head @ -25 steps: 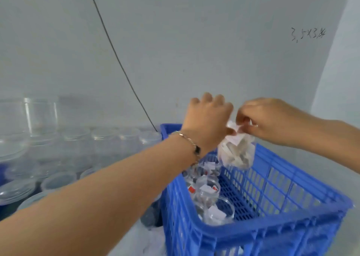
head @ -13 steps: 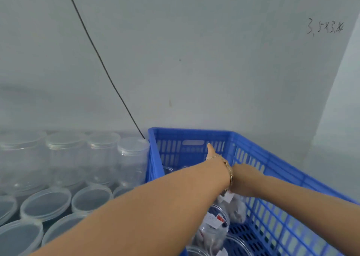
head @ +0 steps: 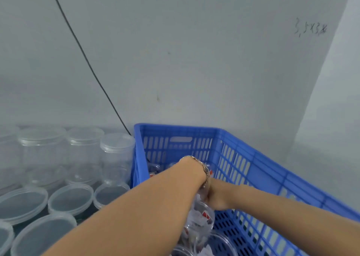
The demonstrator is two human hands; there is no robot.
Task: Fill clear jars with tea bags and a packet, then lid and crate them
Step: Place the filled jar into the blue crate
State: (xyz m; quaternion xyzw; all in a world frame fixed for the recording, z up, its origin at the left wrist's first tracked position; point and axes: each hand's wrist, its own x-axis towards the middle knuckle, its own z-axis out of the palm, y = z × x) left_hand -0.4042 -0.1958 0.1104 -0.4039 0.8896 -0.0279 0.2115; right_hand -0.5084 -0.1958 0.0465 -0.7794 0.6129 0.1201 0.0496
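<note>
— Grey plaster wall [head: 194, 61], thin black cable [head: 85, 61] slanting down it. And at 5 o'clock?

— Large blue slotted plastic crate [head: 253, 168], both forearms reaching in. At 9 o'clock, lidded clear plastic jars [head: 81, 154].

— The hands?

— Left hand [head: 194, 170], bracelet [head: 204, 170] at the wrist, and right hand [head: 218, 197] meet over a clear jar packed with tea bags [head: 200, 220] standing inside the crate. Fingers hidden; their grip cannot be told.

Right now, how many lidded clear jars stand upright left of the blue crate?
4: one touching the crate, then, and one cut off at the frame edge. More may be hidden.
</note>
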